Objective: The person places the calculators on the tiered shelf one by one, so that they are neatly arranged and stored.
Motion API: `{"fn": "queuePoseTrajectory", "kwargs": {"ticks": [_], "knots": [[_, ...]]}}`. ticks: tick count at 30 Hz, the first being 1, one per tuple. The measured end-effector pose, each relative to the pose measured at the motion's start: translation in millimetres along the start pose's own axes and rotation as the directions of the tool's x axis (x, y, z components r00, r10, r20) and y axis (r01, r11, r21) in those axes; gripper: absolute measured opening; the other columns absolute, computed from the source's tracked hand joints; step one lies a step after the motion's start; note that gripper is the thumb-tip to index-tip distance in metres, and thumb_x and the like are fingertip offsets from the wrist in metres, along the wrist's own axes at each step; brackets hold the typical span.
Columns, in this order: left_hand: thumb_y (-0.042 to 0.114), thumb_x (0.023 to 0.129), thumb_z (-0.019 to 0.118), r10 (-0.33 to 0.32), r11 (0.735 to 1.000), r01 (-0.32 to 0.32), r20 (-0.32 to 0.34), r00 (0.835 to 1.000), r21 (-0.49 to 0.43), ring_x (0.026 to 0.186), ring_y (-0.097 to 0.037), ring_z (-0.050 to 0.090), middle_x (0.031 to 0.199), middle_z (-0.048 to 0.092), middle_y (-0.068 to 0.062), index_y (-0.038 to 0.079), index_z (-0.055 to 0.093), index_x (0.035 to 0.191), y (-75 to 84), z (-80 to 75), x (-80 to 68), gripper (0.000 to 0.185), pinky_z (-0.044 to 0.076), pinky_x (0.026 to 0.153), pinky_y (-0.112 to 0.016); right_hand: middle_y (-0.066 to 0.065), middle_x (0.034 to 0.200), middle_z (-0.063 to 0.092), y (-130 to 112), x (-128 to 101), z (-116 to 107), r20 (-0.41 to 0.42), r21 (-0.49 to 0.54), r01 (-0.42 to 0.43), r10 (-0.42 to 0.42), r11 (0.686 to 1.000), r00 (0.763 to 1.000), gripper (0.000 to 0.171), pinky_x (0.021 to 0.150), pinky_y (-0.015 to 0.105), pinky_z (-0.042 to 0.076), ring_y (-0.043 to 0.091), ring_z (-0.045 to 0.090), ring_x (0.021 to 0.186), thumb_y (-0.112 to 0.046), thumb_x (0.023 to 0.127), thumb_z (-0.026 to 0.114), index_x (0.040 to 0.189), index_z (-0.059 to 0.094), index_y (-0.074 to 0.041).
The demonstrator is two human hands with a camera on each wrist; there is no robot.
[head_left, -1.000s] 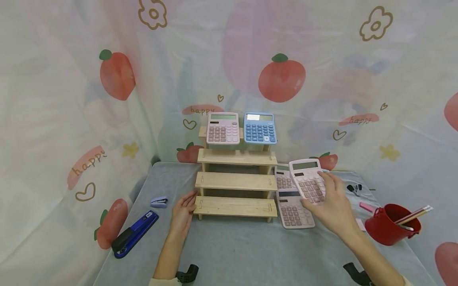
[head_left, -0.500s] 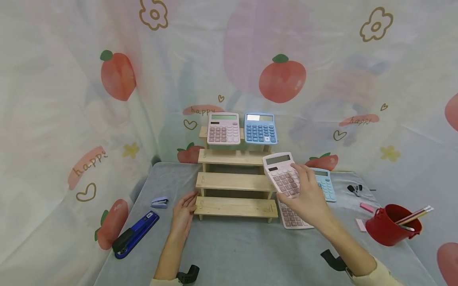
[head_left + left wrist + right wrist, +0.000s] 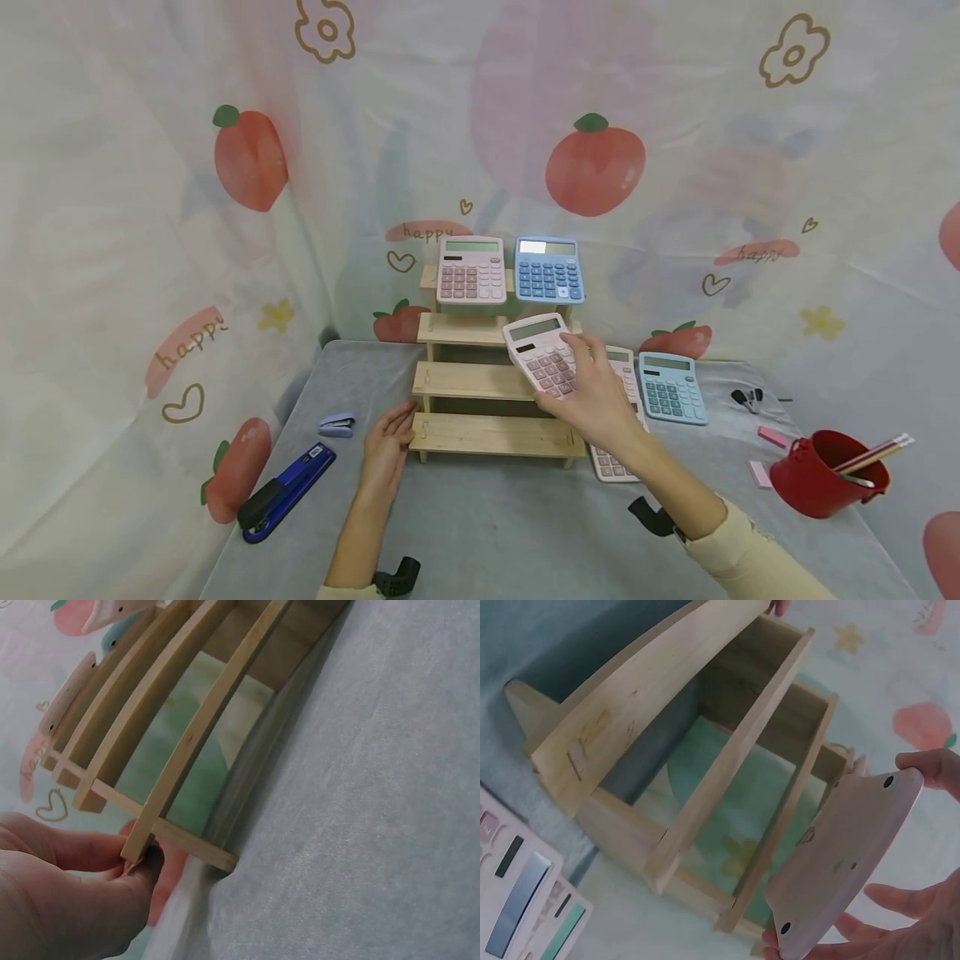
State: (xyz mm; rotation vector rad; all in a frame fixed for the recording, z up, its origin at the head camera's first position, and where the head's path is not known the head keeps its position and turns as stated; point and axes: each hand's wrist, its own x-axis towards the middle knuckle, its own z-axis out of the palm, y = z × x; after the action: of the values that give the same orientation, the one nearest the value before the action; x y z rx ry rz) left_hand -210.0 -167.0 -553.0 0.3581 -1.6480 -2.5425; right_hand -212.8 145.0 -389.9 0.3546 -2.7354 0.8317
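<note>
My right hand (image 3: 600,404) grips a pink calculator (image 3: 543,358) by its sides, tilted in front of the middle steps of a wooden step shelf (image 3: 487,435). In the right wrist view the calculator's back (image 3: 847,855) shows, with thumb and fingers at opposite edges. My left hand (image 3: 386,450) pinches the left end of the shelf's lowest step, thumb and fingers meeting around its corner in the left wrist view. On the top step another pink calculator (image 3: 471,271) stands left of a blue calculator (image 3: 550,271). The lower three steps carry nothing.
Right of the shelf lie two more pink calculators, one nearer (image 3: 611,467) and one farther (image 3: 622,367), beside a light blue calculator (image 3: 672,389). A red bucket (image 3: 813,487) with pencils stands at right. A blue stapler (image 3: 288,492) and a small stapler (image 3: 336,425) lie at left.
My right hand has carried the pink calculator leftward, from above the calculators on the table to in front of the shelf's steps. My left hand stays at the shelf.
</note>
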Motion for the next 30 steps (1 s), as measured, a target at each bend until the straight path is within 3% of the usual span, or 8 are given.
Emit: {"fn": "queuePoseTrajectory", "kwargs": {"ticks": [7, 16, 30], "knots": [[-0.022, 0.092, 0.043, 0.004, 1.000, -0.004, 0.008, 1.000, 0.007, 0.150, -0.034, 0.038, 0.156, 0.043, -0.030, -0.012, 0.042, 0.150, 1.2, 0.9, -1.0, 0.058, 0.040, 0.114, -0.034, 0.016, 0.156, 0.037, -13, 17, 19, -0.027, -0.021, 0.023, -0.024, 1.000, 0.999, 0.095, 0.090, 0.060, 0.047, 0.042, 0.059, 0.110, -0.038, 0.073, 0.086, 0.154, 0.043, -0.011], [-0.024, 0.090, 0.042, 0.010, 1.000, -0.010, 0.017, 1.000, -0.012, 0.149, -0.036, 0.038, 0.155, 0.043, -0.032, -0.014, 0.042, 0.148, -2.3, 1.1, -0.9, 0.059, 0.047, 0.096, -0.019, 0.016, 0.154, 0.037, -28, 29, 39, -0.009, -0.032, 0.017, -0.017, 0.999, 1.000, 0.095, 0.104, 0.064, 0.036, 0.044, 0.051, 0.127, -0.039, 0.073, 0.086, 0.153, 0.043, -0.012], [-0.022, 0.092, 0.044, 0.005, 1.000, -0.005, 0.013, 1.000, 0.000, 0.149, -0.033, 0.038, 0.156, 0.044, -0.029, -0.011, 0.044, 0.149, -1.1, -0.5, 0.0, 0.058, 0.044, 0.104, -0.024, 0.018, 0.156, 0.038, -60, 51, 83, -0.075, -0.060, 0.047, -0.052, 0.997, 0.996, 0.087, 0.094, 0.059, 0.036, 0.047, 0.050, 0.123, -0.043, 0.081, 0.086, 0.150, 0.045, -0.011]]}}
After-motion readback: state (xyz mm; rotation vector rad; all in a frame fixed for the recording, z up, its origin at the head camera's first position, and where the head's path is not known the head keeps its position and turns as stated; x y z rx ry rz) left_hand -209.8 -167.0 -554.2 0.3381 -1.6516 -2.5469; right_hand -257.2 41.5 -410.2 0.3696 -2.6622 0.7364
